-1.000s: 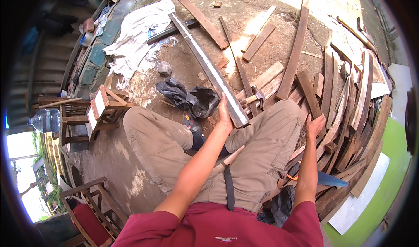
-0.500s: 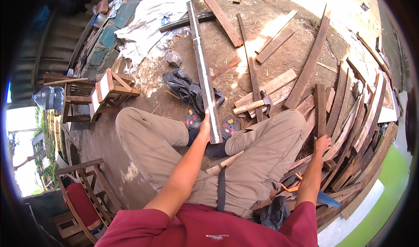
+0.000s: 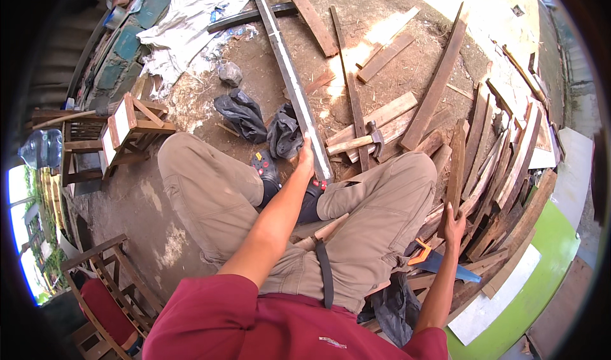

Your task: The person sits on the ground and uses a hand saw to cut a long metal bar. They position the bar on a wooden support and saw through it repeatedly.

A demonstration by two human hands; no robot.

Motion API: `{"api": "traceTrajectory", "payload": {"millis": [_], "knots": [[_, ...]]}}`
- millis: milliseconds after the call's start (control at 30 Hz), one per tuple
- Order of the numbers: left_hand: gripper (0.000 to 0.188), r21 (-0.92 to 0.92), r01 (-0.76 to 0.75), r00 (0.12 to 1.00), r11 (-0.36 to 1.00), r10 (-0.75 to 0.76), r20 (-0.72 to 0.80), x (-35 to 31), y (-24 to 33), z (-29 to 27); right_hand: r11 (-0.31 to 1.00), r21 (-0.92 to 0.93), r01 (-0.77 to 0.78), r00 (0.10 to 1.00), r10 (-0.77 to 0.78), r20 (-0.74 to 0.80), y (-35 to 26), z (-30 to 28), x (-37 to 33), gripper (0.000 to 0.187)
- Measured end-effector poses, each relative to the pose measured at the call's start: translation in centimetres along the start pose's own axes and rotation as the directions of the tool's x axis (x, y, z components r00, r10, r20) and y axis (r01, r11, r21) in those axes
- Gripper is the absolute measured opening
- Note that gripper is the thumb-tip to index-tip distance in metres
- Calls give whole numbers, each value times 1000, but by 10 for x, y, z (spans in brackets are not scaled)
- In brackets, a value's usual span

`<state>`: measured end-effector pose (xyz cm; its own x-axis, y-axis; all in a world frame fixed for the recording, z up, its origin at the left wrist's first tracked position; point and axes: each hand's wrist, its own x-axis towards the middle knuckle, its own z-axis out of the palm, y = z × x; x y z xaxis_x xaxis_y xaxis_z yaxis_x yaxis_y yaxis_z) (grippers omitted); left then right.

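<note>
My left hand [image 3: 305, 158] is closed round the near end of a long dark wooden strip [image 3: 287, 74] with a white stripe along its face. The strip slants away from me, its far end by a white cloth [image 3: 194, 20]. On my right, beside the wood pile, my right hand [image 3: 452, 225] grips the near end of a shorter brown board [image 3: 456, 163], which stands out lengthwise past my knee. A claw hammer [image 3: 353, 145] rests across some boards between the two. Close to my right forearm lies a handsaw [image 3: 445, 266] with an orange handle and blue blade.
Several old boards [image 3: 509, 169] are heaped at the right, beside a green sheet [image 3: 541, 290]. More planks [image 3: 439, 80] lie on the dirt ahead. Black plastic bags [image 3: 242, 113] sit by my feet. Wooden chairs [image 3: 121, 131] and a clear water jug [image 3: 41, 147] are at the left.
My right hand has drawn the brown board nearer and tilted it, wrapping its fingers further round it. The striped strip stays in my left hand; the whole view has shifted slightly.
</note>
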<state>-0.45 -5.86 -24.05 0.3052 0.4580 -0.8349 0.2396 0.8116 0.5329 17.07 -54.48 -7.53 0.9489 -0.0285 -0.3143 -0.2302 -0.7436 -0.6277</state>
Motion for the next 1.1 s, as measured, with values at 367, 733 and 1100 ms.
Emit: {"api": "traceTrajectory", "payload": {"millis": [367,733,1100], "knots": [[75,353,-31,983,935,-36,181,-28,83,9,848,492,-196,976,216,15,-81,-37,-95,49],[40,293,-337,910,895,230,346,-107,197,-17,882,468,-61,995,16,100,-195,-22,11,47],[34,471,-640,765,608,443,468,-253,274,-91,908,-418,-3,1000,-3,-14,-74,77,105,70]]}}
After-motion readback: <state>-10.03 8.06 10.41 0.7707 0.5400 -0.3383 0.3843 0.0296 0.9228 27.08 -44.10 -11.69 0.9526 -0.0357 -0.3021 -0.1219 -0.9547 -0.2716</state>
